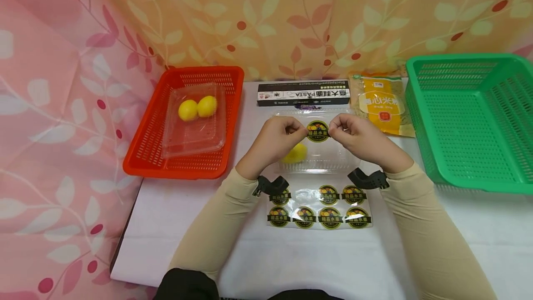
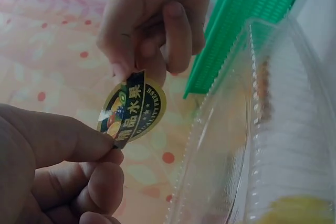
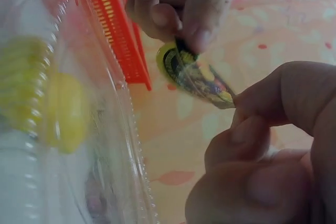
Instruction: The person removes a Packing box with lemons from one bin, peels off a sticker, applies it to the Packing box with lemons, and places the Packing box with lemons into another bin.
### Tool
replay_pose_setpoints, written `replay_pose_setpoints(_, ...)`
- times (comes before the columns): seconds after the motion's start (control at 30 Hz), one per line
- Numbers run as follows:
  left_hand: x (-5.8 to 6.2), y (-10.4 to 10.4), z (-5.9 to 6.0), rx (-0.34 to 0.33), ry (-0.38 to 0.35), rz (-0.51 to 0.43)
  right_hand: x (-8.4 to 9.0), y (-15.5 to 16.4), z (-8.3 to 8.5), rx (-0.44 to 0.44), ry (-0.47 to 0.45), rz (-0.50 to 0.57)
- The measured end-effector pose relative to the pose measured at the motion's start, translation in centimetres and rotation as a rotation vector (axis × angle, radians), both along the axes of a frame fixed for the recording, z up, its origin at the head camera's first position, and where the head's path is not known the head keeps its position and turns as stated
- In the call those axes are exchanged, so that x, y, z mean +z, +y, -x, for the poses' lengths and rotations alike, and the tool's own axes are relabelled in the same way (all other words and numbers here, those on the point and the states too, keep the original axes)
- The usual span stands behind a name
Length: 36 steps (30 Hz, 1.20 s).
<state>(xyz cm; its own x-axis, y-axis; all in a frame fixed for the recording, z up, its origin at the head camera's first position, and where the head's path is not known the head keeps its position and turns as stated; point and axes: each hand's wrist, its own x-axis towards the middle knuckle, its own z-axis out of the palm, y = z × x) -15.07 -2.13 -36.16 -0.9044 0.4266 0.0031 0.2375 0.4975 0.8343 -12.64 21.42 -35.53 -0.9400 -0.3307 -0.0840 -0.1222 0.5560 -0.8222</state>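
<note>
- Head view: the round sticker (image 1: 318, 131) is stretched level between both grips, just above the clear box (image 1: 316, 156) near the surface's far edge.
- Left hand (image 1: 276, 140) pinches its left rim, right hand (image 1: 358, 135) its right rim.
- Sticker sheet (image 1: 318, 207) lies nearer the person.

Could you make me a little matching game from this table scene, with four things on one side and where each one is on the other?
Things:
1. round sticker
2. sticker sheet
3. two lemons
4. pasta box

Places:
A. in a clear tray inside the red basket
B. at the back of the table, by the curtain
C. pinched between left hand and right hand
D. flat on the table, between the forearms

Pairs: 1-C, 2-D, 3-A, 4-B
</note>
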Motion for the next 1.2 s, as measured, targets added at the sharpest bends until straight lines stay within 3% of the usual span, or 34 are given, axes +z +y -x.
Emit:
replay_pose_setpoints(0.27,-0.8,0.8,2.1,-0.009,-0.012,0.081,-0.6,0.0,2.7,0.0,0.004,-0.096)
replay_pose_setpoints(0.5,-1.6,1.2,2.7,-0.01,0.059,0.197,-1.3,-0.2,3.5,0.008,-0.009,-0.168)
replay_pose_setpoints(0.83,-1.8,1.8,2.3,0.028,0.117,0.362,-2.4,-0.3,3.6,0.006,0.041,-0.179)
replay_pose_setpoints(1.2,-3.0,1.9,1.9,0.065,0.188,0.381,-3.5,-0.6,3.3,-0.057,0.112,-0.206)
